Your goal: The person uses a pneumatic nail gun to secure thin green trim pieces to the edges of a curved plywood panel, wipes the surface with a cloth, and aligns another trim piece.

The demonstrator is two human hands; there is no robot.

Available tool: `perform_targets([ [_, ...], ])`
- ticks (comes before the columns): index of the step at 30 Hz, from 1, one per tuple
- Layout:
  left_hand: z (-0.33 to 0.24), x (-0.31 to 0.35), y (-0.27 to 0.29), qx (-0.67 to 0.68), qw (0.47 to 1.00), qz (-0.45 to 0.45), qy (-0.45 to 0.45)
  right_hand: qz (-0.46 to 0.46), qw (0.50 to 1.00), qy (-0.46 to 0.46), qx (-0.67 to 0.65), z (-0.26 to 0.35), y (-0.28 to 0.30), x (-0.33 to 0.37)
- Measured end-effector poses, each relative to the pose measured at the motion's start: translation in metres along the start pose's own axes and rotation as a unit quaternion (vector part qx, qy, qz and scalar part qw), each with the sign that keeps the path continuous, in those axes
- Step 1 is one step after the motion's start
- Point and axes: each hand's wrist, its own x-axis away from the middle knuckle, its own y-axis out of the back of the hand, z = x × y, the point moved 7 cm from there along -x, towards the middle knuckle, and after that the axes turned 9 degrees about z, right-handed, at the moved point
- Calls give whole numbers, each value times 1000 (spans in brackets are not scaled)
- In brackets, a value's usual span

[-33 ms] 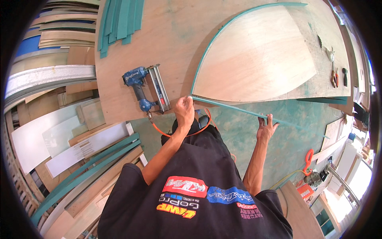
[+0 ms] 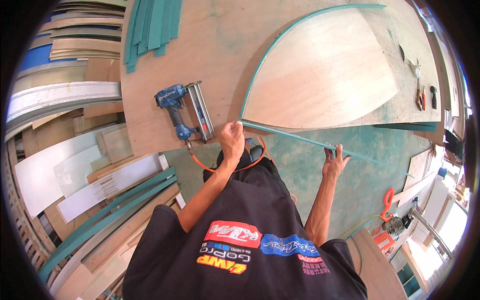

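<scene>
A long, thin teal strip (image 2: 290, 135) runs between my two hands along the near edge of a curved plywood panel (image 2: 320, 75). My left hand (image 2: 232, 141) pinches its left end at the panel's near-left corner. Farther right, past the table edge, my right hand (image 2: 334, 161) grips the strip from below, and the strip's far end fades against the green floor. Another teal strip (image 2: 263, 57) follows the panel's curved left and far edge. On the table to the left of my left hand lies a blue nail gun (image 2: 176, 111).
Several teal strips (image 2: 152, 25) lie at the table's far left. An orange air hose (image 2: 205, 167) hangs from the nail gun past my left arm. Pliers (image 2: 419, 95) and other hand tools lie at the right. Stacked boards (image 2: 107, 180) fill the left side.
</scene>
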Motion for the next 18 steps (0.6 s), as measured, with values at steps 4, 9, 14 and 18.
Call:
perform_targets([
  [4,10,-8,2,-19,999,-13,-44,-28,999,6,-17,-4,11,3],
  [9,12,-4,12,-65,998,18,-9,6,999,-12,-38,-16,19,-5],
  [14,8,-1,6,59,997,35,-45,18,999,19,-26,-6,15,0],
  [18,10,-2,10,-7,998,61,-22,11,999,20,-38,-10,18,5],
])
